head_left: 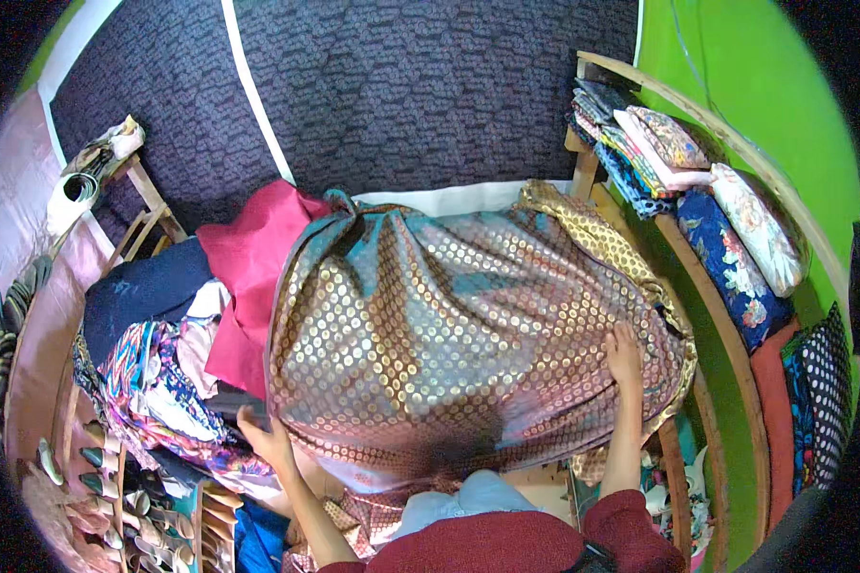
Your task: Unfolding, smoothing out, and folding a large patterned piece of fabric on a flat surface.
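- My left hand (266,437) grips the lower left edge of the gold-dotted cloth (449,334), fingers curled around the hem, thumb side toward me.
- My right hand (624,358) lies flat on the right part of the same cloth, fingers stretched out and pressing on it rather than closed around anything.
- The gold-dotted cloth (teal and rust bands under rows of gold spots) is spread wide between my hands over the heap in front of me; its far end is gathered into folds near the white strip (440,199) at the foot of the dark patterned wall covering (430,86).
- A gold-patterned border (602,239) runs along the cloth's right side, toward the shelf.
- A bright pink cloth (253,258) lies just beside the spread cloth on the left, partly tucked under it.
- Further left lies a navy cloth (148,286), and below it a jumble of colourful printed fabrics (153,387).
- On the right a curved wooden shelf (726,334) carries folded floral fabrics (659,143) and a dark blue flowered piece (731,267).
- Behind the shelf the wall is green (736,57).
- My maroon sleeves (631,535) show at the lower edge.
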`<state>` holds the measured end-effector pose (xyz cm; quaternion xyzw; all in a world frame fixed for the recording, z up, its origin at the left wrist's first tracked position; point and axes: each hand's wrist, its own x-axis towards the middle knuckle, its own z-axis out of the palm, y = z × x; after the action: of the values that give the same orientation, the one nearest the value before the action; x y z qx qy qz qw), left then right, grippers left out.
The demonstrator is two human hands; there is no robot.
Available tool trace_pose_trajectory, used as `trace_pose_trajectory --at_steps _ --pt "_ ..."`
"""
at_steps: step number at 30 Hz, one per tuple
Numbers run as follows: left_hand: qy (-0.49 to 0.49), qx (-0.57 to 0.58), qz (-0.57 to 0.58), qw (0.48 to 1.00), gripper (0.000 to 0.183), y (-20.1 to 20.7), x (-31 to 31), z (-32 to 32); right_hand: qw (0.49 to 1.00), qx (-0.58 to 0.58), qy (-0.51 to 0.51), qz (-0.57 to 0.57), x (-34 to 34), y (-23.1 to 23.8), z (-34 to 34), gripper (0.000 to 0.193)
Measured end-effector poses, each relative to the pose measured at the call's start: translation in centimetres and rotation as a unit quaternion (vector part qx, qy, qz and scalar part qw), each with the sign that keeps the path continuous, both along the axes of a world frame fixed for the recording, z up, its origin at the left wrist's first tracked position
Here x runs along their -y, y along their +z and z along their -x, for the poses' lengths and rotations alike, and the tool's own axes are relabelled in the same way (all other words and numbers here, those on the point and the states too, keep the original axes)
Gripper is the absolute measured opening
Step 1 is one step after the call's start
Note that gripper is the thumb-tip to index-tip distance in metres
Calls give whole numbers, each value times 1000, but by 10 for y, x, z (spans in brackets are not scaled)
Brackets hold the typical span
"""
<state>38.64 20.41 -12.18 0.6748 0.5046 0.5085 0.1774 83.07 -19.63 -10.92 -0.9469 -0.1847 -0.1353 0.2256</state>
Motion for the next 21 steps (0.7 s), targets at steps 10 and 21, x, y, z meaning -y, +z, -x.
trace_pose_trajectory --at_steps 10,21 --pt "-176 -178 -243 937 34 129 -15 -232 960 -34 273 -41 -189 54 -25 33" --pt "47 -523 -118 843 65 91 -180 -378 993 21 28 109 -244 51 -244 89"
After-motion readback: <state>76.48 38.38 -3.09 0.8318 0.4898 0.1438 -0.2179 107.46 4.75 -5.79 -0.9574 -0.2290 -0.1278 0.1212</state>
